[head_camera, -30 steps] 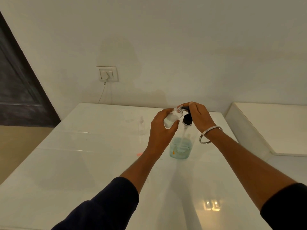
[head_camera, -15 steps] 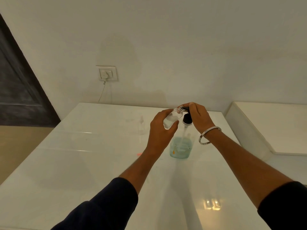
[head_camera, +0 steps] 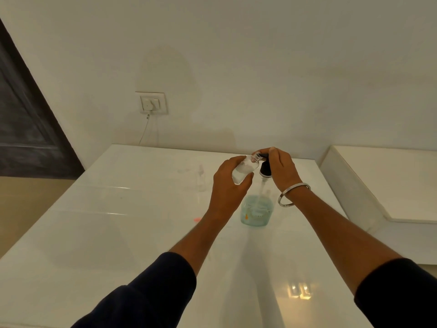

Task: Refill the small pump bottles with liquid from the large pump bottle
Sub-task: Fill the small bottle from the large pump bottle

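Observation:
The large clear pump bottle point(head_camera: 256, 210), with pale blue-green liquid low inside, stands on the white table point(head_camera: 118, 233). My right hand point(head_camera: 281, 168) curls over its black pump head point(head_camera: 264, 170). My left hand point(head_camera: 228, 185) grips a small clear bottle point(head_camera: 243, 171), tilted with its open neck against the pump spout. Another small clear bottle point(head_camera: 201, 177) stands upright to the left, faint against the table.
A wall socket point(head_camera: 151, 102) with a plug and hanging cable sits behind the table. A lower white surface point(head_camera: 387, 185) adjoins on the right. A small pink speck point(head_camera: 196, 219) lies on the table. A dark door point(head_camera: 26, 119) is at the left.
The pump head and my right hand have risen slightly; otherwise both hands hold the same positions.

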